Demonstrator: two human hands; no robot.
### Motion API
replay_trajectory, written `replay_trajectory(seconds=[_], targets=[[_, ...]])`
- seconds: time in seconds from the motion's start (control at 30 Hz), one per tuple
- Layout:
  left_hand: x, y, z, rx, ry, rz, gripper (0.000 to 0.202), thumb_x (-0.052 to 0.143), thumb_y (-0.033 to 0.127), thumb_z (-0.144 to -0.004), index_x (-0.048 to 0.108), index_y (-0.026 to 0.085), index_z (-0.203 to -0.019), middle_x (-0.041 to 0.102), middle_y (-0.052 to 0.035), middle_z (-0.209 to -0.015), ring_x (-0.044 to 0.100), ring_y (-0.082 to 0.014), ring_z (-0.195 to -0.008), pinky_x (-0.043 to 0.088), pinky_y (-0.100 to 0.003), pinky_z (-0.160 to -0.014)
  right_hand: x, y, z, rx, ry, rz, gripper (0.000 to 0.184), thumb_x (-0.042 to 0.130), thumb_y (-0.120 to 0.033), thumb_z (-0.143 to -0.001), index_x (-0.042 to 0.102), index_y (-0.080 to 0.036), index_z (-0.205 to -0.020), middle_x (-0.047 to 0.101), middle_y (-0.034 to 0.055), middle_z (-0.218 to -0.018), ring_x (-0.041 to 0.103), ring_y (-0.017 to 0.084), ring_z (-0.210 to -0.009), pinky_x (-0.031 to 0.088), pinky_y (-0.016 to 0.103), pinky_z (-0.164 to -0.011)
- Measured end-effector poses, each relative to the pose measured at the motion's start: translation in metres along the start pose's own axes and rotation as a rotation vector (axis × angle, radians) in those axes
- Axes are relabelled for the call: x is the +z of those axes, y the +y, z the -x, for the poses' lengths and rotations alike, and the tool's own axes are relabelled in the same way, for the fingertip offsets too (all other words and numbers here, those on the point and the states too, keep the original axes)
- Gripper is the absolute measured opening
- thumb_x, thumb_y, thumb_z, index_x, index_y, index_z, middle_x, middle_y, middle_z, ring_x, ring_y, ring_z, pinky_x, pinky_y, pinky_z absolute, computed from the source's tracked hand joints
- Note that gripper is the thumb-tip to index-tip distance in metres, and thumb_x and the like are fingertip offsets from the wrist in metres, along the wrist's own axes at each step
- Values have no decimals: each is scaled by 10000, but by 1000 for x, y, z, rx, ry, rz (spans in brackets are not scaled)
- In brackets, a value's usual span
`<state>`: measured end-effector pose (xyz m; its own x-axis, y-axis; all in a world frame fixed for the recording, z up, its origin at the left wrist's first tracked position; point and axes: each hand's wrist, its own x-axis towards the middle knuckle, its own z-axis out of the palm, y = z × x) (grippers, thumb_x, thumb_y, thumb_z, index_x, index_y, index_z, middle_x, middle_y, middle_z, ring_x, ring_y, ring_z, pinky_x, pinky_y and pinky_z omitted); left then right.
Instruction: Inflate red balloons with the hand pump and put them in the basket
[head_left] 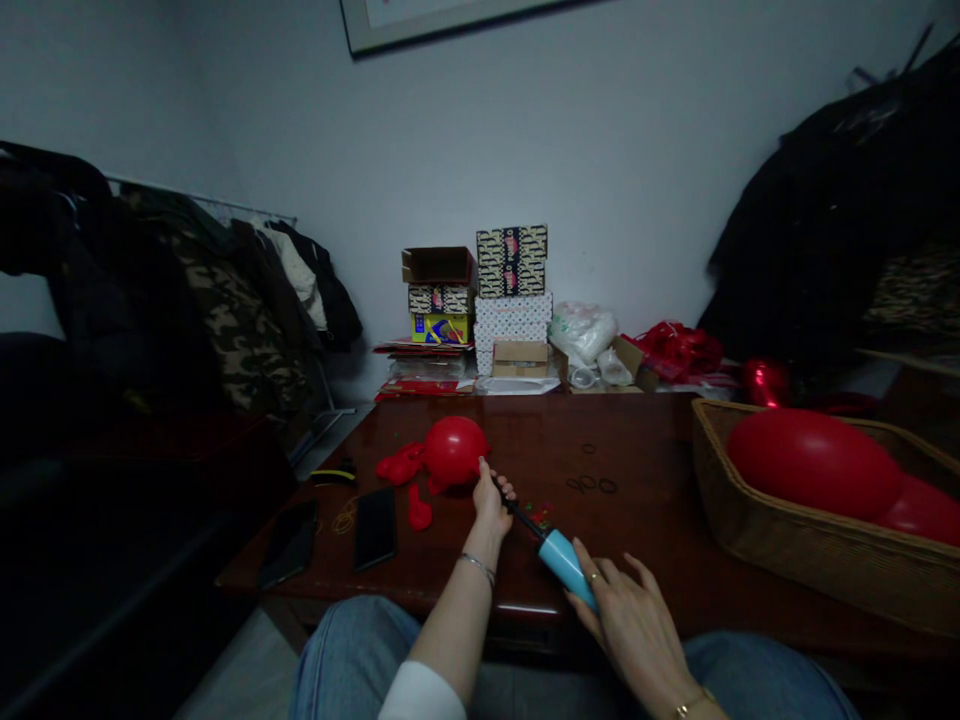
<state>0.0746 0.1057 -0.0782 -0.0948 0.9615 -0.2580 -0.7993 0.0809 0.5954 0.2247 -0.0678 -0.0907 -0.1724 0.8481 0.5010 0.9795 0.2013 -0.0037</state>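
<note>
My left hand (491,503) pinches the neck of a half-blown red balloon (454,450) onto the black nozzle of a blue hand pump (564,563). The balloon rests on the dark wooden table (645,540). My right hand (630,615) is wrapped round the near end of the pump's blue barrel. Limp red balloons (401,467) lie just left of the inflated one.
A wicker basket (765,545) at the right holds two big red balloons (814,462). Two dark phones (375,527) lie at the table's left edge. Rubber bands (591,484) lie mid-table. Stacked boxes (487,310) and bags stand at the back. Coats hang left and right.
</note>
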Motion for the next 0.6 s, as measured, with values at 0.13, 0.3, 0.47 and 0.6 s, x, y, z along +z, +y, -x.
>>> replay_trajectory(seconds=[0.13, 0.3, 0.47, 0.6], targets=[[0, -5, 5, -10, -18, -9, 470, 654, 575, -657, 387, 189, -685, 355, 79, -496, 311, -32, -357, 237, -145, -334, 0, -9, -21, 0, -16, 18, 454, 457, -314, -868, 410, -203, -1306, 621, 27, -826, 603, 155, -721, 288, 400, -934], [2, -8, 9, -17, -25, -26, 475, 662, 576, -646, 391, 187, -682, 361, 77, -493, 328, -36, -360, 263, -153, -343, 0, -22, -40, 24, -57, 58, 437, 488, -296, -854, 448, -181, -1273, 622, 36, -826, 604, 156, -713, 286, 396, -938], [0, -4, 6, -16, -17, -23, 489, 641, 606, -644, 390, 189, -678, 353, 80, -487, 314, -34, -354, 249, -152, -339, 1, -25, -37, 21, -51, 60, 445, 472, -312, -863, 429, -190, -1289, 620, 34, -829, 602, 155, -695, 289, 402, -938], [-2, -4, 4, -36, -29, -28, 495, 621, 629, -645, 398, 190, -690, 348, 81, -484, 310, -36, -352, 234, -151, -335, 2, -18, -24, -1, -20, 47, 455, 447, -326, -877, 397, -196, -1310, 623, 41, -857, 601, 159, -729, 285, 410, -944]])
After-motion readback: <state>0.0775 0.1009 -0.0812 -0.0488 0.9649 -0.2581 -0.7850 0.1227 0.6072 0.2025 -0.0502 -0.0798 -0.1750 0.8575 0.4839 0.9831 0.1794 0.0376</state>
